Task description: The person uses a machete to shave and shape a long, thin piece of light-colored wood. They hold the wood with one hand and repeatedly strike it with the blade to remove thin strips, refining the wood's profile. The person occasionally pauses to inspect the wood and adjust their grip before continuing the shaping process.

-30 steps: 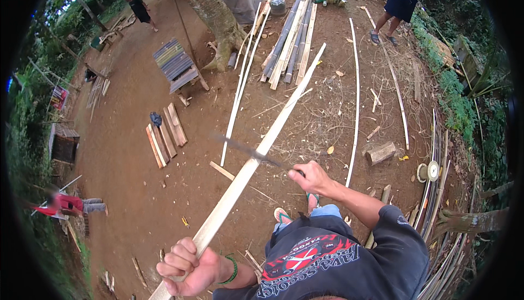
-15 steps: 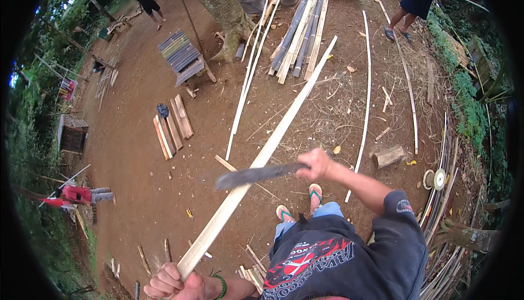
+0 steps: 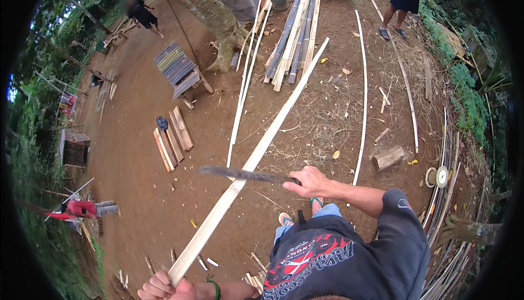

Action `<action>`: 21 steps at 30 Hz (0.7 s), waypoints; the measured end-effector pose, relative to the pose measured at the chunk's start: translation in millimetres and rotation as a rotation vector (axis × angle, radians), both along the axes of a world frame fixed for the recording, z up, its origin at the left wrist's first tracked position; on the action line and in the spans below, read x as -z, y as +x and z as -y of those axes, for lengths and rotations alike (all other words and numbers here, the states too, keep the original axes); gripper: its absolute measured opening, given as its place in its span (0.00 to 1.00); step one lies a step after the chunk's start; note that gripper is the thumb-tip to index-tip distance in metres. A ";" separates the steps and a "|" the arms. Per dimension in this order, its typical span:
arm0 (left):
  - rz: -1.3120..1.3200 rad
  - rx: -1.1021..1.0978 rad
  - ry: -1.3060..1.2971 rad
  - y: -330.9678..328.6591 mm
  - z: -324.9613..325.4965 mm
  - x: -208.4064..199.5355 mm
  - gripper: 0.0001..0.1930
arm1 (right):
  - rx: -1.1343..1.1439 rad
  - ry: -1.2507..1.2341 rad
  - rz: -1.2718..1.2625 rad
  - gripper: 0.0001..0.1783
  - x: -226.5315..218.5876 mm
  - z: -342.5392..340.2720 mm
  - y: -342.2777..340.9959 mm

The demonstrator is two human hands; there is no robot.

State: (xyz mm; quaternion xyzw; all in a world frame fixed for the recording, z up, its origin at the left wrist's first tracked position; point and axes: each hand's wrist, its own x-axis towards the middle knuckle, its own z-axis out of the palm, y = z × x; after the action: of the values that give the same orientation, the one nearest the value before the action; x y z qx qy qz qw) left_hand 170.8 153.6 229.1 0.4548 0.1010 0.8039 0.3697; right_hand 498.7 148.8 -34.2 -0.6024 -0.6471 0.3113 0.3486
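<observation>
My left hand [image 3: 166, 288], at the lower left, is closed round the near end of a long pale bamboo strip [image 3: 267, 141]. The strip slants up and away to the right, well off my body. In my right hand [image 3: 309, 181] is the handle of a dark-bladed machete [image 3: 245, 175]. Its blade lies across the strip at about mid-length, with the tip pointing left. From this angle I cannot tell whether the edge bites into the strip or only rests on it.
Bamboo slats and dark split pieces [image 3: 295, 33] lie ahead, by a tree trunk [image 3: 218, 22]. A small slatted bench [image 3: 177, 68] stands left of it. Thin strips [image 3: 361, 98], curled shavings and a short log [image 3: 388, 158] are on the right. Other people [image 3: 404, 0] are farther off.
My right hand has come slightly down and left with the machete, whose tip now reaches farther left and higher. The strip's far end has shifted a little left. My left hand keeps its grip.
</observation>
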 end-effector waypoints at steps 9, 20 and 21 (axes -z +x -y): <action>-0.029 0.098 -0.049 17.2 -27.1 35.9 0.18 | 0.709 -0.562 -0.018 0.43 118.3 -73.9 110.2; 0.020 0.204 0.015 -34.7 -87.5 34.2 0.18 | -0.015 0.018 0.029 0.34 -11.9 -47.5 -54.1; -0.007 0.244 0.050 -48.0 -87.4 29.1 0.18 | 0.116 0.018 0.088 0.36 30.4 -61.4 -41.9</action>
State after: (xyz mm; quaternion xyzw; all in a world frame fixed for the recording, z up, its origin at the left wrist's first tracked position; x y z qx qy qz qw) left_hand 122.8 241.0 200.0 0.4758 0.0261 0.7534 0.4531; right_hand 456.8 210.2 -64.6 -0.6490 -0.6285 0.2578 0.3425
